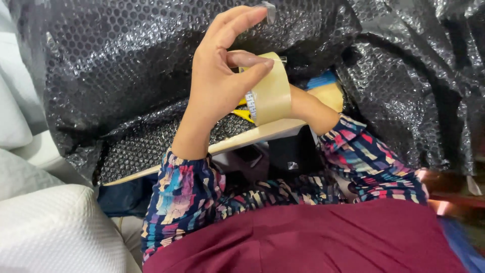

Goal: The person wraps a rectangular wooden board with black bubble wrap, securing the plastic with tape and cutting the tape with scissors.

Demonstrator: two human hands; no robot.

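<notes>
Over black bubble wrap (116, 60), left hand (214, 83) pinches the tape roll (272, 93) worn on the right wrist (308, 108) — right hand hidden, grip unknowable. Loose tape end (268, 10) on a fingertip could fold back and stick to itself — slack would cause it.

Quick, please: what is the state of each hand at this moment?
Left hand: grip closed with thumb and fingers on the roll of tape.
Right hand: hidden behind the roll of tape; only the wrist shows, so its state cannot be told.

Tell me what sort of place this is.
Probably a packing workstation: black bubble wrap covers the surface, the left hand picks at a roll of packing tape, beside white foam padding.
</notes>
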